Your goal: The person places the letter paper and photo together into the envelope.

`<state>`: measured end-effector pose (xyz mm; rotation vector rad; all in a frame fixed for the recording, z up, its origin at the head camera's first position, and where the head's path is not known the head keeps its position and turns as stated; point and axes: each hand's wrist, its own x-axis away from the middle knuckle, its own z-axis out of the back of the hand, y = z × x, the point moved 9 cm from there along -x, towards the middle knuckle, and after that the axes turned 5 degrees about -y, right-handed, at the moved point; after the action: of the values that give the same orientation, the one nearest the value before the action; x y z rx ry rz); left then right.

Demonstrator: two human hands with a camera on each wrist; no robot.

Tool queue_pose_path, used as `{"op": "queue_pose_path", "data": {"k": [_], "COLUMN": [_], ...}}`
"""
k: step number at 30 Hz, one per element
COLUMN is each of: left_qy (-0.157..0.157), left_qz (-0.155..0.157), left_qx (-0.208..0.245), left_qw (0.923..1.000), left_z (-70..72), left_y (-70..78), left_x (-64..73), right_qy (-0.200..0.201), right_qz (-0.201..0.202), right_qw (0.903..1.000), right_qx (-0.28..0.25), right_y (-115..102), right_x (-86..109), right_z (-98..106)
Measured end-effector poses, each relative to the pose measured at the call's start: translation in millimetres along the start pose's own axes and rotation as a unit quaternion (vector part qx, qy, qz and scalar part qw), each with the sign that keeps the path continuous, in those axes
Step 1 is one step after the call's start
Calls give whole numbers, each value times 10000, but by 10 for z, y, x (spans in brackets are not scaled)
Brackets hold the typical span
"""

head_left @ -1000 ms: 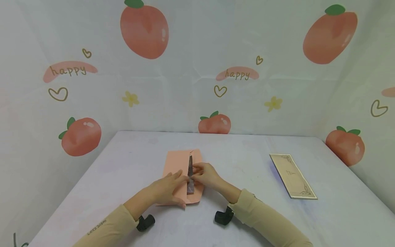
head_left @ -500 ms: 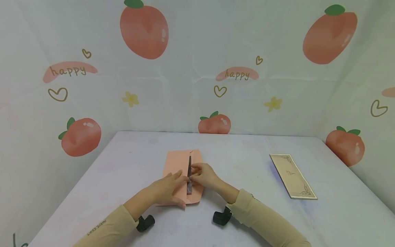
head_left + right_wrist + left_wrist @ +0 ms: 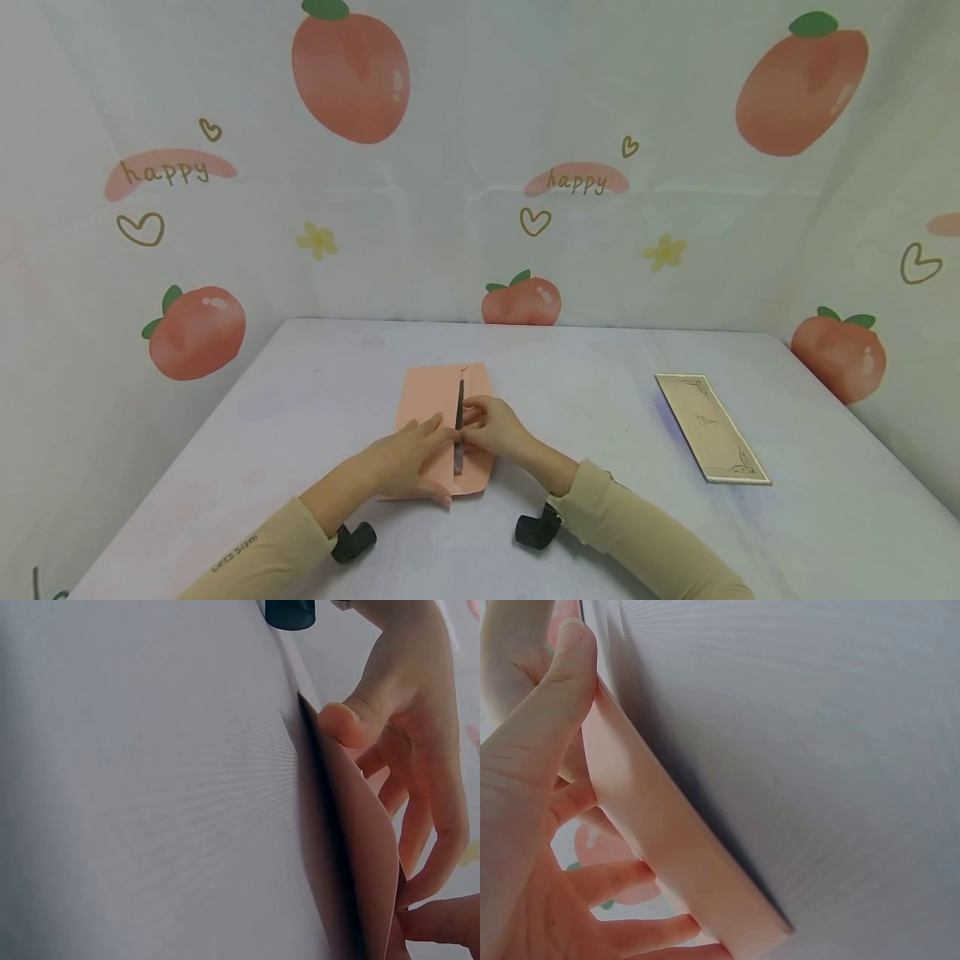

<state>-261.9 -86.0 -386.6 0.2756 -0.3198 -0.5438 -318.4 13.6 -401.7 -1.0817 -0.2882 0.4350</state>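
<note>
Pink envelope (image 3: 429, 396) lying on white bench (image 3: 585, 383), centre, between person's two hands. Dark thin piece (image 3: 458, 460) showing as narrow strip along envelope's opening. Left hand (image 3: 411, 460): grip wide, fingers spread over envelope's left panel, thumb at near edge, index fingertip beside dark thin piece. Right hand (image 3: 498, 429): grip nearly closed, fingers curled, thumb and fingertips pinching dark thin piece at opening. Tan rectangular case (image 3: 712, 429) with corner ornaments well apart, on right.
</note>
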Motion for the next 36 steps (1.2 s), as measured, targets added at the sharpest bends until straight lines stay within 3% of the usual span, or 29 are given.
{"op": "queue_pose_path", "data": {"k": [11, 18, 28, 36], "left_qy": [-39, -48, 29, -16], "left_qz": [5, -14, -49, 15], "left_qx": [5, -42, -31, -55], "left_qw": [10000, 10000, 10000, 10000], "left_z": [-19, -30, -31, -35], "left_y": [-19, -26, -27, -35], "left_x": [-5, -11, -26, -27], "right_qy": [20, -87, 7, -156], "right_qz": [137, 14, -92, -6], "right_qw": [9992, 9998, 9998, 9999], "right_qx": [383, 185, 154, 48], "right_y": [-58, -38, -15, 8], "right_x": [19, 26, 94, 213], "right_z": [-5, -2, 179, 339]}}
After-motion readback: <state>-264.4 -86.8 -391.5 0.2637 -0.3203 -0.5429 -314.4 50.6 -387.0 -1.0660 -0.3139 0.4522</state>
